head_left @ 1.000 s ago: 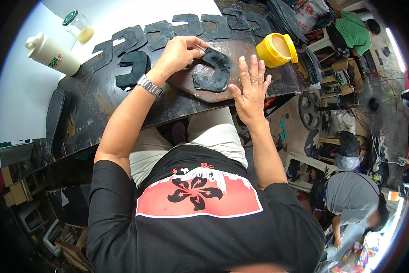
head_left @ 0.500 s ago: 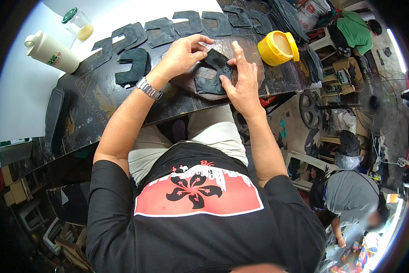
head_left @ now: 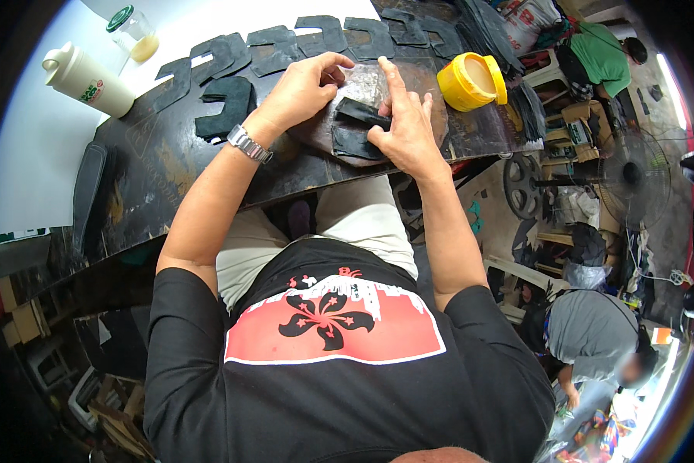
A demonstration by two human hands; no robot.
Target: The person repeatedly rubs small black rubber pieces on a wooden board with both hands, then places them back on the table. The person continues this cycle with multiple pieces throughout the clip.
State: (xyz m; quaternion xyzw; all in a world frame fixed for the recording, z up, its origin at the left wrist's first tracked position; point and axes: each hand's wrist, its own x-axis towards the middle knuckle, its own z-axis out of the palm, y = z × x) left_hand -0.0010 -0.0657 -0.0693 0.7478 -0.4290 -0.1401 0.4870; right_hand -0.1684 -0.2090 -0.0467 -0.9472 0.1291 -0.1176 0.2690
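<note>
A U-shaped black leather piece (head_left: 355, 142) lies on a worn, shiny board (head_left: 316, 139) at the table's near edge. Its far part is folded over toward me, so a dark flap stands across it. My right hand (head_left: 410, 127) grips the piece at its right side, thumb on top and index finger stretched away. Some of those fingers hide the flap's end. Left of the flap, my left hand (head_left: 304, 91) hovers over the board with curved, parted fingers and nothing visible in them. A metal watch (head_left: 249, 144) is on that wrist.
Several similar black pieces (head_left: 274, 51) line the table's far side; another small stack (head_left: 225, 108) lies left. A yellow tub (head_left: 467, 82) stands right, a pale bottle (head_left: 88, 81) and glass jar (head_left: 133, 35) far left. Two other people (head_left: 598, 332) and a fan (head_left: 631, 171) are at right.
The leather piece's far part, spread flat before, is now folded toward me. My left hand has come off it, and my right hand's fingers have shifted onto the fold.
</note>
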